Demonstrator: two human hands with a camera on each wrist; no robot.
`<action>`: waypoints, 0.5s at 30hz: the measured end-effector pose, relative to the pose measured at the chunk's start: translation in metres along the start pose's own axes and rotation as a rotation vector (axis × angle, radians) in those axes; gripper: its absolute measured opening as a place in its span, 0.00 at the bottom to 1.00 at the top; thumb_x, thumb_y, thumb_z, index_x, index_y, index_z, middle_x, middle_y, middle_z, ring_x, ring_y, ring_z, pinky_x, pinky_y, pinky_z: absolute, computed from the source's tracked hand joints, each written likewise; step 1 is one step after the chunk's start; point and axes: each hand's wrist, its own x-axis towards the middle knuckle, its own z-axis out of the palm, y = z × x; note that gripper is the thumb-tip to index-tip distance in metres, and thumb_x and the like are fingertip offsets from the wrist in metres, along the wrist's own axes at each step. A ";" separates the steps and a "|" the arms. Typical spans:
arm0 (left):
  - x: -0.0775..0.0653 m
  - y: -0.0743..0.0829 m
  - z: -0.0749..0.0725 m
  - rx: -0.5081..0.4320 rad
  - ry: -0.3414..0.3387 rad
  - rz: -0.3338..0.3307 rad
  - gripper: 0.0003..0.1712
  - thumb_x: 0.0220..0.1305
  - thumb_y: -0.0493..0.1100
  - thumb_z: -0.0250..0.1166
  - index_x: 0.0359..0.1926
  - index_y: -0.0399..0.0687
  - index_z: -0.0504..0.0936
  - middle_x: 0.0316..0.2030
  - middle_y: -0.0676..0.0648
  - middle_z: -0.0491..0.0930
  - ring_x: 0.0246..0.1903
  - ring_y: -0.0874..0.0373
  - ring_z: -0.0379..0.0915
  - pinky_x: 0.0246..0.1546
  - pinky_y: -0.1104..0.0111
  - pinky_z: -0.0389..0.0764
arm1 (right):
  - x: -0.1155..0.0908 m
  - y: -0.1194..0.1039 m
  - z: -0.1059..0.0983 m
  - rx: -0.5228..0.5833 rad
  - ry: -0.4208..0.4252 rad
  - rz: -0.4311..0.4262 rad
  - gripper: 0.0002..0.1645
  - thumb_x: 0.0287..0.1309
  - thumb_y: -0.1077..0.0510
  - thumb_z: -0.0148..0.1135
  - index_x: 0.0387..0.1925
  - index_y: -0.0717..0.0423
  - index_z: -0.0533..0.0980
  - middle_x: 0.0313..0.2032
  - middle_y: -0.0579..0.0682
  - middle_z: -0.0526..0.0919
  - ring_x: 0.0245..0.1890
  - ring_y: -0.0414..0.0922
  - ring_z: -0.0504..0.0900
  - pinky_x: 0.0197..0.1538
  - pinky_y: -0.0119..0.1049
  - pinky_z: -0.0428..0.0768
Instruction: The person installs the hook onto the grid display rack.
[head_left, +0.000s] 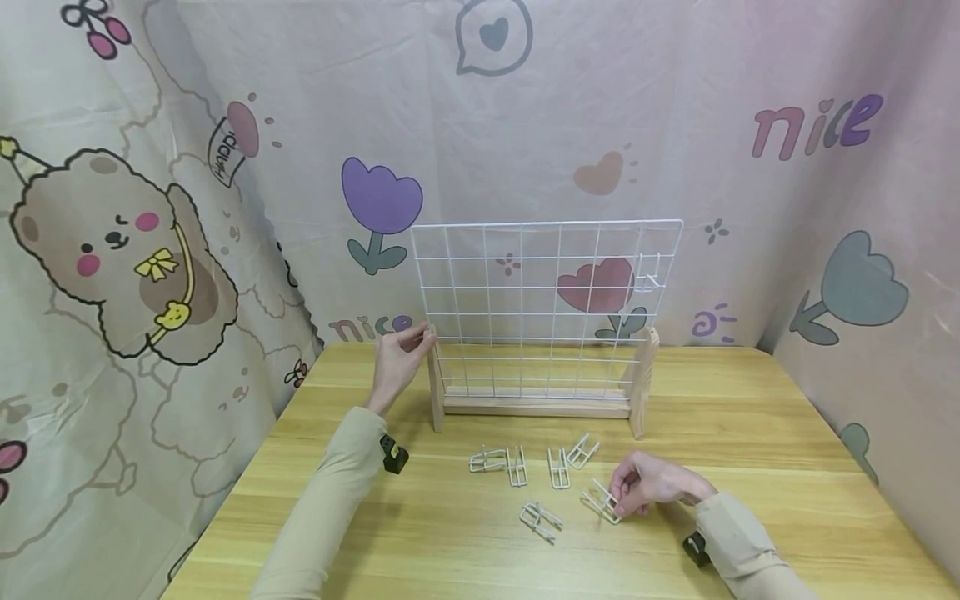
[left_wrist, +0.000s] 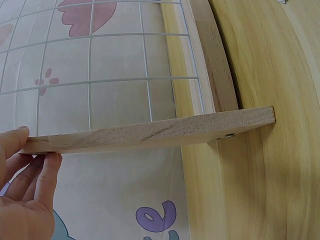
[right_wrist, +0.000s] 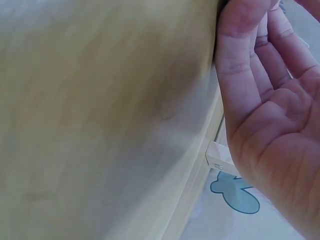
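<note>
Five off-white double-prong wire hooks [head_left: 558, 472] lie on the bench [head_left: 750, 425]; the right hand [head_left: 656, 482] pinches a sixth hook [head_left: 602, 505] near the bench surface, in front of the white wire grid panel [head_left: 551, 313]. Keeping fingertips off the prongs should limit twisting; a light pinch by the left hand [head_left: 401, 362] atop the wooden upright [head_left: 436, 383] seems enough for steadying. The right hand sits low, the left farther forward and higher

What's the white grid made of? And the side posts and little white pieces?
White grid: probably coated metal; its rods are thin and straight. Side posts: pale, matte wood; grain shows. Little white pieces: perhaps coated metal too, with thin bars, but plastic is possible.
</note>
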 end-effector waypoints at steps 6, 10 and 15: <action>-0.001 0.001 0.000 0.001 -0.004 -0.006 0.22 0.67 0.39 0.68 0.58 0.31 0.80 0.55 0.32 0.82 0.54 0.40 0.83 0.51 0.71 0.85 | 0.000 0.000 0.000 -0.007 -0.015 -0.010 0.12 0.49 0.65 0.73 0.29 0.72 0.79 0.21 0.40 0.81 0.18 0.32 0.75 0.23 0.19 0.77; -0.002 0.004 -0.001 0.003 -0.007 -0.014 0.22 0.66 0.39 0.68 0.58 0.31 0.80 0.56 0.33 0.82 0.54 0.40 0.83 0.53 0.67 0.85 | -0.001 0.000 -0.001 -0.011 -0.023 -0.018 0.12 0.50 0.65 0.73 0.30 0.72 0.79 0.22 0.41 0.82 0.18 0.32 0.75 0.23 0.19 0.77; -0.003 0.006 -0.002 0.007 -0.006 -0.017 0.22 0.66 0.40 0.69 0.58 0.33 0.81 0.56 0.33 0.82 0.54 0.41 0.83 0.53 0.66 0.85 | -0.001 0.000 -0.001 -0.001 -0.037 -0.035 0.12 0.50 0.65 0.72 0.30 0.72 0.79 0.23 0.44 0.84 0.19 0.32 0.76 0.23 0.19 0.78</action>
